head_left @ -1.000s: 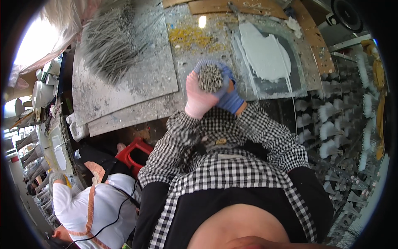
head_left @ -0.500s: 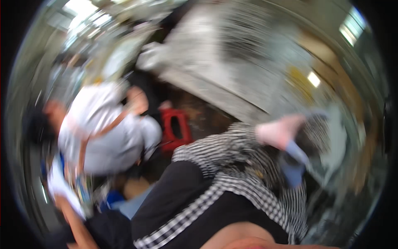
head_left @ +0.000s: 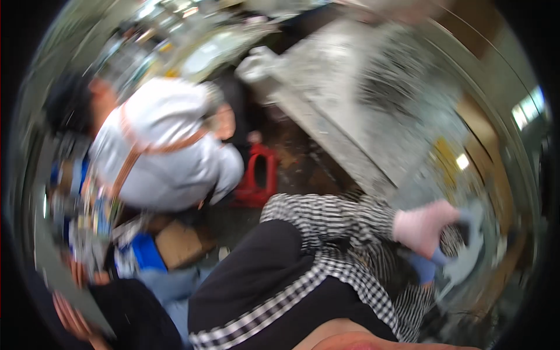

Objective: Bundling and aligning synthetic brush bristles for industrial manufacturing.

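My left hand [head_left: 426, 227], in a pink glove with blue at the finger end, reaches to the right from a black-and-white striped sleeve. Its fingers lie about a dark striped patch [head_left: 452, 240], too blurred to name. Just below it is my right hand [head_left: 424, 268], mostly covered by the left; a blue gloved part shows above the right striped sleeve [head_left: 415, 303]. Whether either hand holds anything is unclear through the smear. Beside both hands lies a pale, light-grey flat shape [head_left: 473, 242], its kind not readable.
A grey worktop [head_left: 326, 70] bears a blurred heap of thin dark pieces [head_left: 394, 79]. Left of me a co-worker in a white shirt [head_left: 169, 146] bends by a red plastic stool [head_left: 256, 175]. Cardboard [head_left: 181, 239] and a blue box [head_left: 149, 252] lie lower left, near another person's hand [head_left: 73, 315].
My view has swung, so the worktop, stool and co-worker sit farther right in the picture. My gloved hands also appear farther right and lower. The cardboard at lower left shows more fully.
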`<action>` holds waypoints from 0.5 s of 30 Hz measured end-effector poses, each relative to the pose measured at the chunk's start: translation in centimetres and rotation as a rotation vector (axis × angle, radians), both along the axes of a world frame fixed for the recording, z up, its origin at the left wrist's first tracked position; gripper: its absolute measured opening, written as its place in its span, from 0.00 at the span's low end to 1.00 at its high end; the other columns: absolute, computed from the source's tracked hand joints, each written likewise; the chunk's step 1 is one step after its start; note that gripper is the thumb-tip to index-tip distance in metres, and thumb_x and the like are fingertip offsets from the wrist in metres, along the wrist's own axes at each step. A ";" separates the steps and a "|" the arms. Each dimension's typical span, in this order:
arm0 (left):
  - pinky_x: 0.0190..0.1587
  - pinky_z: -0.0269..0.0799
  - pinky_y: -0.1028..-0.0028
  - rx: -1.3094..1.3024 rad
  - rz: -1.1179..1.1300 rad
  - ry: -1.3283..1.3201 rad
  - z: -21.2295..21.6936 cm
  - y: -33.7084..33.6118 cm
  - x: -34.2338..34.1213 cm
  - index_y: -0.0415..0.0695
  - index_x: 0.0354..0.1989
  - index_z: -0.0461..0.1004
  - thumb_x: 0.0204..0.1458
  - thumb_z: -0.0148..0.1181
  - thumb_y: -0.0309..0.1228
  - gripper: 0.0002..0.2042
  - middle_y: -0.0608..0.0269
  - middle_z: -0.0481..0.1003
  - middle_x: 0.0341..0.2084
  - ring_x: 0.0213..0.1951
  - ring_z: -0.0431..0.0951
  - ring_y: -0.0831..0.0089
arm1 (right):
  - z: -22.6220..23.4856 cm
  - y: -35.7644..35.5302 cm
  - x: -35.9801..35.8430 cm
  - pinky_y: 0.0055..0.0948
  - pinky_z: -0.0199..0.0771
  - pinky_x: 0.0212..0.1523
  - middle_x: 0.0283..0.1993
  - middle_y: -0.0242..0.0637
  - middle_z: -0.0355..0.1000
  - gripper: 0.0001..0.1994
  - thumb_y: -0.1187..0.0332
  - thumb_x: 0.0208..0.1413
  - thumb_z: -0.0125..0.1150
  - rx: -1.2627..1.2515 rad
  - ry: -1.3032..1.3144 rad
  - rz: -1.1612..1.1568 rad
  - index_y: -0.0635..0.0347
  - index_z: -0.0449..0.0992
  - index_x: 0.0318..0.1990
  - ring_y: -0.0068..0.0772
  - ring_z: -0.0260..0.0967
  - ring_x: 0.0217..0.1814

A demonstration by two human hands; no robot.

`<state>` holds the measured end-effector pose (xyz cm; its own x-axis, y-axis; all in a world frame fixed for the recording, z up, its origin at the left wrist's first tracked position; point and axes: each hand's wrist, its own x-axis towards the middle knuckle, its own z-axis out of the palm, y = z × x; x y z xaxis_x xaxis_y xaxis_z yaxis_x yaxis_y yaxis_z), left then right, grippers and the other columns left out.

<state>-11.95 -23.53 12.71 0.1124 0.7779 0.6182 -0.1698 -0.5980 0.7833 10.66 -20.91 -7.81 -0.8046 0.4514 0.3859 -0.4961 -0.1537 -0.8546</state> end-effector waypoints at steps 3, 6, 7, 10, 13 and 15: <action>0.45 0.79 0.71 -0.057 0.025 0.185 0.6 0.2 -1.0 0.42 0.41 0.77 0.40 0.75 0.28 0.18 0.60 0.80 0.35 0.40 0.83 0.71 | 2.9 2.5 -4.1 0.34 0.71 0.62 0.60 0.41 0.70 0.27 0.61 0.59 0.60 0.151 -0.134 -0.383 0.64 0.66 0.62 0.36 0.71 0.61; 0.41 0.79 0.70 0.032 0.130 0.116 0.3 0.8 -0.1 0.44 0.41 0.76 0.40 0.73 0.25 0.17 0.60 0.81 0.32 0.35 0.84 0.65 | 5.7 3.1 -6.1 0.34 0.71 0.62 0.59 0.41 0.71 0.26 0.61 0.59 0.61 0.271 -0.312 -0.703 0.64 0.66 0.62 0.36 0.71 0.60; 0.41 0.79 0.69 0.027 0.136 0.191 -0.2 0.9 -0.1 0.44 0.40 0.77 0.40 0.73 0.24 0.16 0.61 0.81 0.31 0.33 0.84 0.63 | 7.0 2.5 -6.3 0.34 0.71 0.62 0.58 0.40 0.71 0.26 0.61 0.59 0.61 0.307 -0.353 -0.758 0.64 0.66 0.62 0.36 0.71 0.60; 0.41 0.78 0.70 -0.070 0.150 0.134 -5.2 3.2 3.6 0.43 0.40 0.77 0.39 0.74 0.24 0.17 0.60 0.81 0.31 0.35 0.83 0.64 | 5.6 1.1 -6.8 0.33 0.72 0.61 0.56 0.39 0.72 0.25 0.65 0.58 0.63 -0.456 -0.079 -0.662 0.64 0.67 0.62 0.37 0.72 0.58; 0.46 0.77 0.72 -0.091 0.371 0.305 -8.8 4.8 4.1 0.42 0.42 0.77 0.39 0.76 0.25 0.20 0.57 0.80 0.36 0.40 0.82 0.69 | 2.4 0.4 -8.4 0.34 0.73 0.58 0.54 0.40 0.73 0.22 0.69 0.56 0.65 -0.739 0.209 -0.662 0.63 0.69 0.58 0.37 0.73 0.56; 0.51 0.75 0.70 -0.101 0.335 0.369 -8.5 3.6 3.0 0.40 0.46 0.75 0.40 0.76 0.25 0.22 0.58 0.79 0.39 0.42 0.80 0.68 | 3.5 1.4 -9.7 0.37 0.74 0.53 0.51 0.42 0.74 0.16 0.69 0.55 0.65 0.156 -0.330 -1.013 0.63 0.73 0.50 0.39 0.72 0.53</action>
